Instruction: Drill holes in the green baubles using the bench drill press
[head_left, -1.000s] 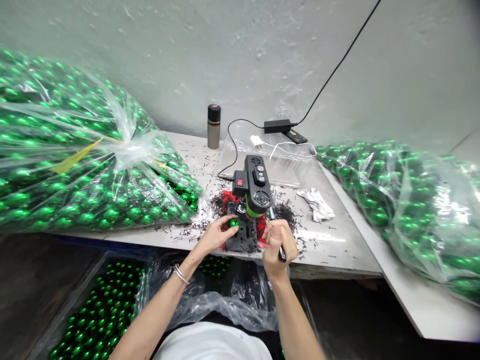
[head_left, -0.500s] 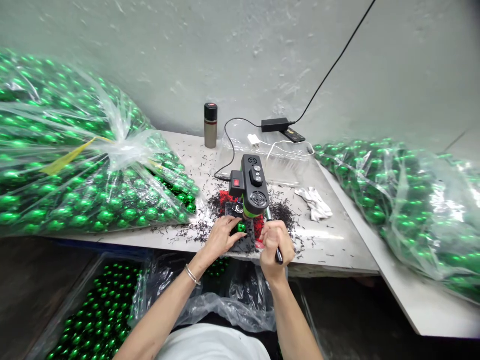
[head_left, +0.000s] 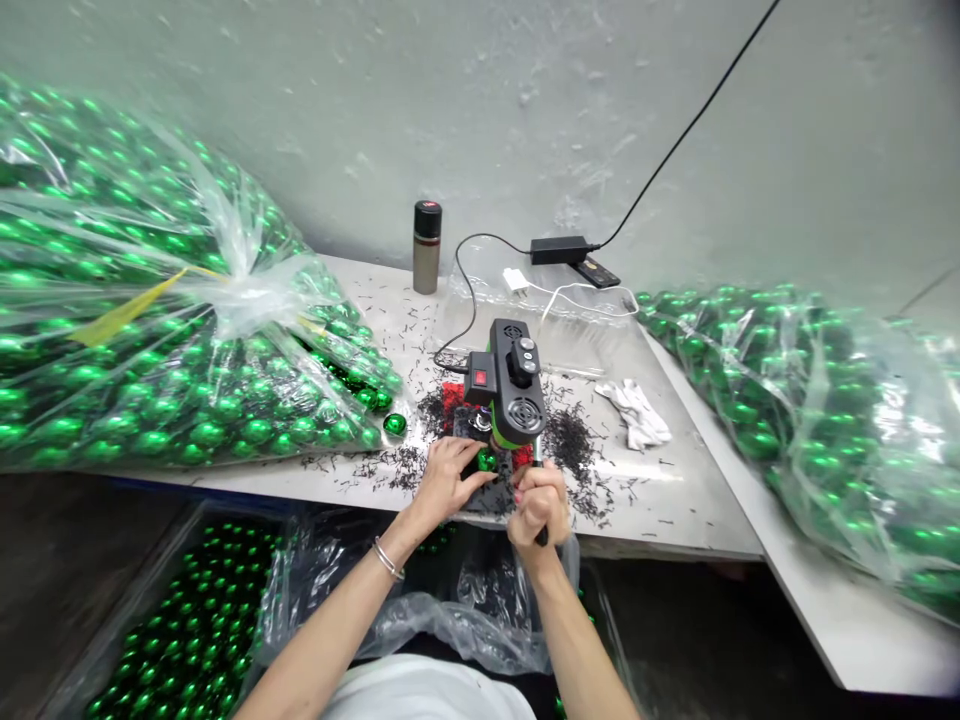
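Observation:
My left hand (head_left: 453,476) pinches a shiny green ball (head_left: 487,460) between thumb and fingers, on the dark base plate (head_left: 487,497) of a small bench drill press (head_left: 516,385). The tool's black head hangs just above the ball; its tip is hidden. My right hand (head_left: 541,508) is wrapped round the black-gripped lever (head_left: 541,537) at the machine's right side. Black shavings (head_left: 568,440) and red bits (head_left: 453,397) lie around the base.
Clear bags of green balls stand left (head_left: 150,330) and right (head_left: 787,400). One loose ball (head_left: 394,424) lies by the left bag. Behind are a bottle (head_left: 427,250), a power adapter (head_left: 559,250) and white gloves (head_left: 637,413). A bin of green balls (head_left: 187,610) sits below the table.
My right hand has brought the lever down and toward the left, nearer my body. A loose green ball now shows beside the left bag. My left hand keeps its pinch; the view shifted slightly.

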